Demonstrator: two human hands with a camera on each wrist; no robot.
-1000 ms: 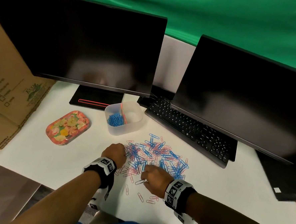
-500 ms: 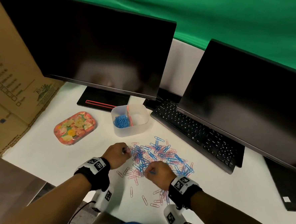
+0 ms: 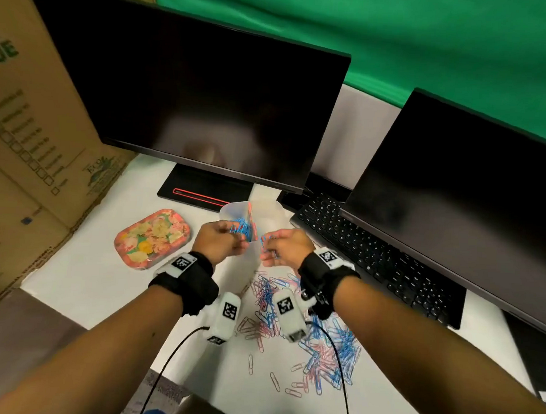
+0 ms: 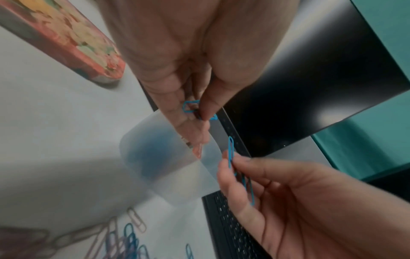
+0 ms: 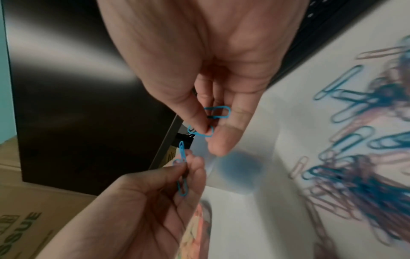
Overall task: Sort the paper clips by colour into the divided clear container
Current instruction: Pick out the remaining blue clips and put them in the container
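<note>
Pinched between your left hand's thumb and fingers are blue clips, fingers curled round them, held over the clear container; in the right wrist view their long axis runs roughly upright. Your right hand likewise pinches blue paper clips, long axis near vertical, tips pointing up toward the container's rim. Both hands are raised, close together, just in front of the container; blue clips already lie in its left compartment. Behind your wrists, mixed blue and pink clips lie scattered on the white table. Floral tin to the left, keyboard to the right
</note>
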